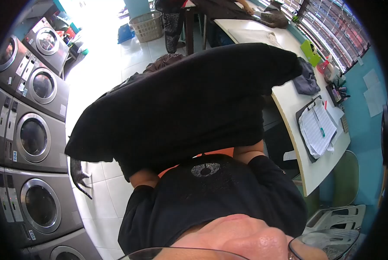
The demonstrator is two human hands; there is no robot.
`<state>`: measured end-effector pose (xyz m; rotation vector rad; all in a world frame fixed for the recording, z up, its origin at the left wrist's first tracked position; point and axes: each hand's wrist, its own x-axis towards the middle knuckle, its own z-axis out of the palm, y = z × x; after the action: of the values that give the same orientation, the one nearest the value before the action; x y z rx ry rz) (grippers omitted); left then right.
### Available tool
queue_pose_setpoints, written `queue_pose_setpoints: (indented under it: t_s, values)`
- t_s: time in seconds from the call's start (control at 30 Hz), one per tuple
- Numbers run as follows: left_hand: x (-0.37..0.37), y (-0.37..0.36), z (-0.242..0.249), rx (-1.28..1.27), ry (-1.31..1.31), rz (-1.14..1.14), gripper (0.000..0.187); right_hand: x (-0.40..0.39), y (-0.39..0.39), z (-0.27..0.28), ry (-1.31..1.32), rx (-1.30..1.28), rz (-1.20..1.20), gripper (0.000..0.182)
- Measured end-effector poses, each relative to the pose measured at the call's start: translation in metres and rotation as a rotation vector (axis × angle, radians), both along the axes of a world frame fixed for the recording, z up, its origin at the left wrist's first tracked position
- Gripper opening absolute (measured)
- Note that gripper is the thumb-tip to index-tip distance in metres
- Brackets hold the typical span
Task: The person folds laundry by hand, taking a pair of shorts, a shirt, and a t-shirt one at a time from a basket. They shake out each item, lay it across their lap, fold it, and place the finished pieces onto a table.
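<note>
A large black garment (pixel 176 99), which looks like a long-sleeved top, is spread wide in front of my chest. It is raised, and its two ends stretch out left and right. My left forearm (pixel 143 178) goes up behind its lower edge, and so does my right forearm (pixel 249 152). The cloth covers both hands, so their fingers and grip do not show. A bit of orange (pixel 217 151) peeks out between the garment and my black shirt (pixel 220 190). Beyond the garment's upper edge lies a heap of dark and brown clothes (pixel 159 65).
Stacked front-loading machines (pixel 33 136) line the left side. A dark cat (pixel 78 175) is on the tiled floor beside them. The white table (pixel 296 125) at right bears a clipboard (pixel 317 125), grey cloth (pixel 306 80) and another cat (pixel 273 16). Behind stand a laundry basket (pixel 146 27) and a person (pixel 173 26).
</note>
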<state>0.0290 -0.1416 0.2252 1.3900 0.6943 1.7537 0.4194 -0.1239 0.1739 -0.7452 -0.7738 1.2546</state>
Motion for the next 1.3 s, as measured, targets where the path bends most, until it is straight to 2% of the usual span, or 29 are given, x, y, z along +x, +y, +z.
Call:
queue_pose_setpoints:
  t_s: [0.07, 0.13, 0.27, 0.33, 0.43, 0.47, 0.5, 0.57, 0.63, 0.7, 0.73, 0.77, 0.8, 0.83, 0.87, 0.9, 0.93, 0.97, 1.0, 1.1, 1.17, 1.23, 1.27, 1.3]
  values:
    - [0.006, -0.010, 0.002, 0.039, 0.021, 0.007, 0.032, 0.006, 0.002, 0.000, -0.045, -0.015, -0.032, 0.050]
    - [0.010, -0.035, 0.003, 0.108, 0.140, -0.092, 0.032, 0.013, -0.001, -0.005, -0.144, -0.044, -0.074, 0.050]
    - [0.003, -0.066, 0.012, 0.228, 0.646, -0.638, 0.032, 0.016, -0.030, -0.012, -0.532, -0.057, -0.144, 0.050]
    - [0.008, -0.058, 0.001, 0.162, 0.993, -0.572, 0.032, 0.002, -0.047, -0.012, -0.667, -0.017, 0.012, 0.050]
    - [0.047, -0.030, -0.058, 0.199, 1.688, -0.223, 0.031, -0.034, -0.058, -0.031, -0.785, -0.029, 0.482, 0.050]
    - [0.057, -0.027, -0.082, 0.223, 1.889, -0.236, 0.031, -0.046, -0.061, -0.046, -0.792, -0.058, 0.636, 0.051]
    - [0.069, -0.027, -0.107, 0.261, 2.047, -0.361, 0.031, -0.058, -0.064, -0.062, -0.784, -0.093, 0.779, 0.051]
    - [0.092, -0.036, -0.136, 0.335, 2.103, -0.739, 0.031, -0.073, -0.074, -0.085, -0.696, -0.189, 0.972, 0.051]
    - [0.104, -0.033, -0.129, 0.150, 1.864, -1.139, 0.031, -0.069, -0.075, -0.095, -0.514, -0.308, 1.043, 0.051]
    - [0.096, -0.006, -0.104, -0.318, 1.551, -1.288, 0.031, -0.044, -0.061, -0.086, -0.271, -0.404, 0.941, 0.051]
    - [0.083, 0.015, -0.098, -0.365, 1.435, -1.198, 0.032, -0.027, -0.048, -0.077, -0.151, -0.413, 0.860, 0.051]
    - [0.054, 0.023, -0.096, -0.358, 1.012, -0.921, 0.036, -0.008, -0.032, -0.062, -0.029, -0.387, 0.765, 0.051]
    - [0.046, 0.034, -0.097, -0.357, 0.510, -0.778, 0.040, 0.010, -0.024, -0.047, 0.032, -0.311, 0.704, 0.051]
    - [0.032, 0.047, -0.093, -0.515, -0.035, -0.768, 0.039, 0.018, -0.026, -0.012, -0.020, -0.084, 0.675, 0.047]
    - [0.019, 0.060, -0.088, -0.547, -0.584, -0.736, 0.039, 0.027, -0.028, 0.022, -0.061, 0.147, 0.619, 0.043]
    - [-0.001, 0.075, -0.079, -0.552, -0.747, -0.652, 0.041, 0.035, -0.030, 0.056, -0.080, 0.359, 0.549, 0.039]
    - [-0.015, 0.081, -0.070, -0.460, -0.725, -0.729, 0.040, 0.078, -0.006, 0.021, 0.208, 0.063, 0.303, 0.040]
    - [-0.027, 0.086, -0.061, -0.361, -0.697, -0.808, 0.039, 0.111, 0.003, 0.014, 0.301, 0.196, 0.591, 0.039]
    - [-0.041, 0.092, -0.056, -0.413, -0.627, -0.772, 0.038, 0.110, -0.001, 0.031, 0.333, 0.252, 0.616, 0.039]
    - [-0.052, 0.087, -0.029, -0.533, -0.387, -0.600, 0.034, 0.150, 0.008, 0.030, 0.271, 0.298, 0.340, 0.036]
    - [-0.063, 0.081, -0.016, -0.445, -0.279, -0.541, 0.032, 0.162, 0.006, 0.040, 0.326, 0.334, 0.357, 0.035]
    - [-0.078, 0.090, -0.007, -0.531, -0.226, -0.274, 0.028, 0.174, 0.005, 0.043, 0.381, 0.371, 0.374, 0.034]
    - [-0.086, 0.090, -0.001, -0.482, -0.212, -0.191, 0.025, 0.182, 0.003, 0.044, 0.359, 0.389, 0.301, 0.034]
    - [-0.096, 0.095, 0.003, -0.468, -0.200, -0.226, 0.024, 0.188, 0.003, 0.043, 0.337, 0.406, 0.228, 0.034]
